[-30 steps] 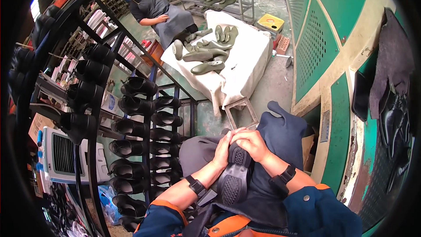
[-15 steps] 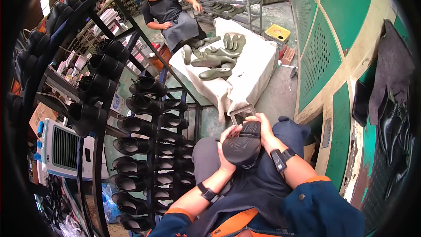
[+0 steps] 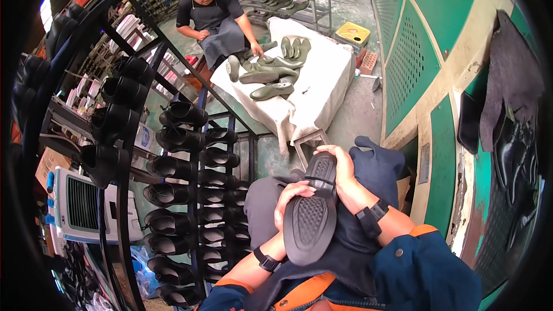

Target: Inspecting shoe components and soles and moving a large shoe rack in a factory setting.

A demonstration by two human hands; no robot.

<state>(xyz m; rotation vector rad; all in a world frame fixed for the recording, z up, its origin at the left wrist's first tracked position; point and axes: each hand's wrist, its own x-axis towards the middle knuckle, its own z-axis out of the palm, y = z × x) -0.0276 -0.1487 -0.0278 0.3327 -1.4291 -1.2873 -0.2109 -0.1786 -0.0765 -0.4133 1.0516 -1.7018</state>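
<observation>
A black shoe (image 3: 311, 219) lies sole-up over my lap, its wide toe end toward me and its heel away. The textured sole shows in full, with a thin dark strip crossing it at the arch; what the strip is I cannot tell. My left hand (image 3: 291, 198) is closed on the shoe's left side, fingers lying over the sole near the arch. Around the heel end, my right hand (image 3: 341, 167) grips from the far right. The shoe's upper is hidden underneath. Both wrists wear black bands.
Racks of black shoes (image 3: 167, 194) stand close on my left, beside a white air cooler (image 3: 86, 204). Ahead, a cloth-covered table (image 3: 322, 98) bears several green shoe lasts (image 3: 271, 91); a co-worker (image 3: 210, 20) sits behind it. Green cabinet panels (image 3: 412, 52) line the right.
The shoe has swung from foreshortened to stretched out, its sole now facing up. My left hand has shifted onto the sole near the arch. The co-worker's hand has reached down to the lasts.
</observation>
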